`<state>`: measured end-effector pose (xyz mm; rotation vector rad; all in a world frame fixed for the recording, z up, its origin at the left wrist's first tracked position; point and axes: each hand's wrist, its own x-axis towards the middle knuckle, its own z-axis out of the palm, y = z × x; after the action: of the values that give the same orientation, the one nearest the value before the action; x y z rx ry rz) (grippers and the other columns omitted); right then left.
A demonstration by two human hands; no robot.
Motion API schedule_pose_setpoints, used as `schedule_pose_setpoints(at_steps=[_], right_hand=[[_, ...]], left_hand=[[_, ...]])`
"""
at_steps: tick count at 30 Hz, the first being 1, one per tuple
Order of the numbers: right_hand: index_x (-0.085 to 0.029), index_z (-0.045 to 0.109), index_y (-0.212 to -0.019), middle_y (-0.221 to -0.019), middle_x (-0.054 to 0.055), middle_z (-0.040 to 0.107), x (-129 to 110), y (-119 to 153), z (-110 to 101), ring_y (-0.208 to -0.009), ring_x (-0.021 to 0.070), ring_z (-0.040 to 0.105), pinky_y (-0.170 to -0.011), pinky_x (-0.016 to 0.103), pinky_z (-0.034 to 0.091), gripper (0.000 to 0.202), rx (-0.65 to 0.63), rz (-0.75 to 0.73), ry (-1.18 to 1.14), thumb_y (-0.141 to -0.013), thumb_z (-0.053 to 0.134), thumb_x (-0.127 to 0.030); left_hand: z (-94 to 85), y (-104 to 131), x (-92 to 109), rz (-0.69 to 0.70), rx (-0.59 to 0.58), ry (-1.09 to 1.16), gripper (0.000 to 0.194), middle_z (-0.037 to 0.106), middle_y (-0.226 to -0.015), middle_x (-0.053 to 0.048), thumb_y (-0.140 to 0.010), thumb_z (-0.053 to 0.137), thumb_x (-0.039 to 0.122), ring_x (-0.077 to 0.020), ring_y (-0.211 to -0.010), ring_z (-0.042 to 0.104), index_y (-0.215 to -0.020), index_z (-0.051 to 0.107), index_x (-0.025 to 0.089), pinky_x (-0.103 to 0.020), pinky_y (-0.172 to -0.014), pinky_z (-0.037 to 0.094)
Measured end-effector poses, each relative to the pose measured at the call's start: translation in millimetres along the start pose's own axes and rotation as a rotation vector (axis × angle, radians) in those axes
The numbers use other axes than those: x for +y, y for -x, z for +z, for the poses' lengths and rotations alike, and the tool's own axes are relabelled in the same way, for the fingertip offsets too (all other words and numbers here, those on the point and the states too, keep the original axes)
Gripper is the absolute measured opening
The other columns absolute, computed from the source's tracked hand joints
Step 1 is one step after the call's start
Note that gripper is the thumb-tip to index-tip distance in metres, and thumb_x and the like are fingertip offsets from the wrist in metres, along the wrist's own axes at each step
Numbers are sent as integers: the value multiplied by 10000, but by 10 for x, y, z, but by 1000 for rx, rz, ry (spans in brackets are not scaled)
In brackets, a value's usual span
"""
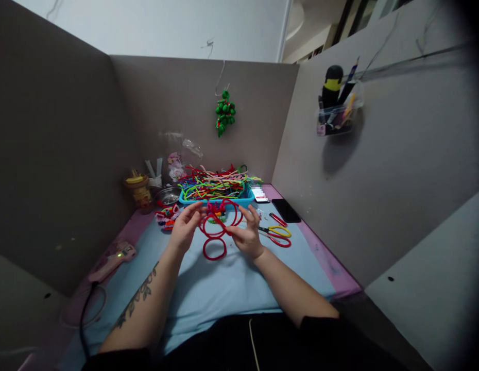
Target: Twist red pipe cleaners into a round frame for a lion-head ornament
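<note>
A red pipe-cleaner shape (214, 249) made of several loops hangs in the air over the blue cloth, between my two hands. My left hand (186, 224) is at its left side, with thumb and fingers curved toward the loops; whether they pinch the red wire is too small to tell. On the right, my right hand (246, 232) pinches the red shape near its middle between thumb and finger, with other fingers raised beside the upper loop. Behind the shape stands a blue basket (217, 203) heaped with multicoloured pipe cleaners (220, 183).
Scissors (278, 232), a red cutter (278, 219) and a black phone (286, 211) lie right. A glue gun (114, 262) with a cord lies left. Behind are a brown cup (139, 191), metal bowl (168, 196) and small colourful pieces (167, 217). Partitions enclose the table.
</note>
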<state>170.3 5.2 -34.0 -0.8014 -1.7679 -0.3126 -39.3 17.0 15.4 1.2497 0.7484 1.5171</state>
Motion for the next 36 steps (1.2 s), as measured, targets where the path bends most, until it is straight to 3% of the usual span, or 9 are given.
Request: schedule_pose_setpoints(at_steps=[5,8,11,14,18,20,22,27,36], right_hand=[[-407,701,-807,-1208,-20,498,23,199,6,-1346,274,163,-1108,477,133,267,75,7,107,-700,696,-163],[-379,704,-734,-1182,-12,501,-7,221,-13,-1350,271,157,-1111,467,132,229,109,45,86,-698,684,-154],[-330,708,-725,-1283,-18,439,-49,109,-45,-1354,277,165,-1103,470,166,167,128,138,-24,-712,659,-171],[-250,698,-753,-1356,20,401,-43,-55,-28,-1327,279,263,-1089,466,218,50,61,425,-324,-721,660,-246],[-237,650,-815,-1056,36,641,65,-142,83,-1099,213,535,-946,401,418,215,-15,930,-1048,-642,716,-345],[-234,626,-811,-925,15,682,130,-120,132,-985,187,593,-863,373,470,248,36,1123,-1272,-607,742,-314],[-229,605,-777,-866,-6,694,186,-87,162,-894,161,618,-788,339,494,236,115,1247,-1354,-590,748,-246],[-223,578,-745,-688,-61,664,309,-46,190,-641,92,597,-595,220,469,201,278,1447,-1271,-610,725,-193],[-211,514,-687,-502,-98,568,390,-35,209,-530,90,587,-535,219,445,201,363,1597,-1263,-633,707,-185]], left_hand=[[5,25,6,155,66,-159,422,629,-1075,-94,-775,601,439,-175,-902,600,-1110,579,185,-290,-798,464],[-31,-7,-7,138,93,-198,404,636,-1049,-88,-792,562,455,-179,-906,595,-1086,578,178,-277,-766,460],[-89,-45,-69,38,15,-414,414,660,-927,-81,-777,557,455,-182,-816,605,-1057,584,151,-276,-705,451],[-134,-42,-166,-51,-138,-854,328,658,-784,-60,-747,574,412,-181,-706,589,-941,628,153,-271,-644,415],[-133,4,-235,-39,-212,-1234,217,655,-786,-69,-717,599,365,-192,-696,576,-825,645,183,-266,-613,362],[-121,15,-217,-29,-243,-1276,204,647,-774,-74,-714,603,373,-197,-682,566,-787,641,185,-267,-592,343],[-109,17,-176,-20,-338,-1265,199,637,-759,-66,-716,604,379,-194,-671,554,-755,640,188,-266,-588,339],[-35,47,-87,4,-736,-1089,200,630,-795,-32,-676,647,368,-180,-740,547,-780,664,197,-245,-649,369],[93,147,-166,-9,-881,-1277,134,611,-799,-50,-679,612,285,-166,-698,514,-741,658,175,-241,-615,354]])
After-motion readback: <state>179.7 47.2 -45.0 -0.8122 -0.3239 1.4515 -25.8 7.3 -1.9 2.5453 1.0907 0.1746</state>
